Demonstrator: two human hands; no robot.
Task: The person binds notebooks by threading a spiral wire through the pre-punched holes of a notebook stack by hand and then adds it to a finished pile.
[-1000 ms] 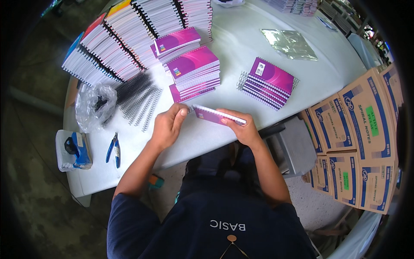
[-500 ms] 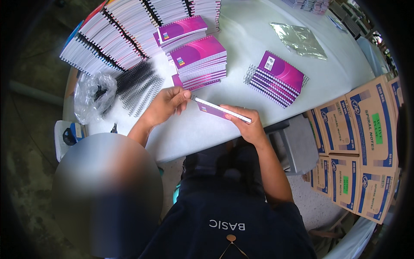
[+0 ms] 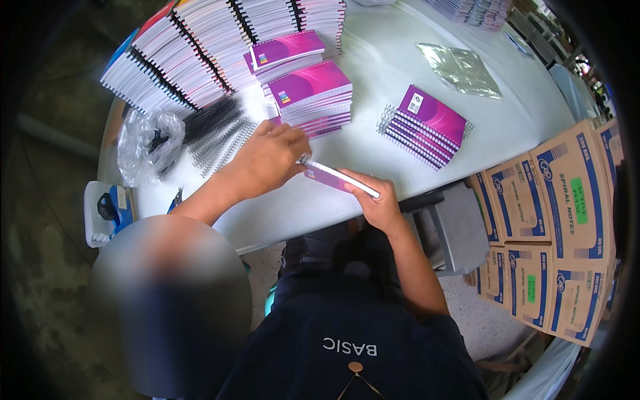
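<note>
My right hand (image 3: 379, 202) grips a thin purple notebook (image 3: 327, 177) by its near right end, tilted with its white page edge up. At the notebook's other end my left hand (image 3: 270, 159) is closed at a wire spiral (image 3: 305, 160), its back toward me and its fingertips mostly hidden. Just beyond stands a pile of purple notebooks (image 3: 310, 87), with a smaller pile (image 3: 287, 50) behind it. Loose grey spirals (image 3: 223, 147) lie left of my left hand, beside dark spirals (image 3: 210, 117). Farther right is a stack of purple notebooks (image 3: 437, 117) with wire ends sticking out.
Tall rows of paper blocks with black spirals (image 3: 193, 53) fill the table's far left. A crumpled clear bag (image 3: 150, 143), a pair of pliers (image 3: 176, 199) and a white tray (image 3: 97, 220) sit near the left edge. A silvery packet (image 3: 460, 70) lies far right; cartons (image 3: 573, 193) stand beside the table.
My left hand has turned over and come forward and right, closer around the notebook's end. The notebook and my right hand have shifted slightly left and down.
</note>
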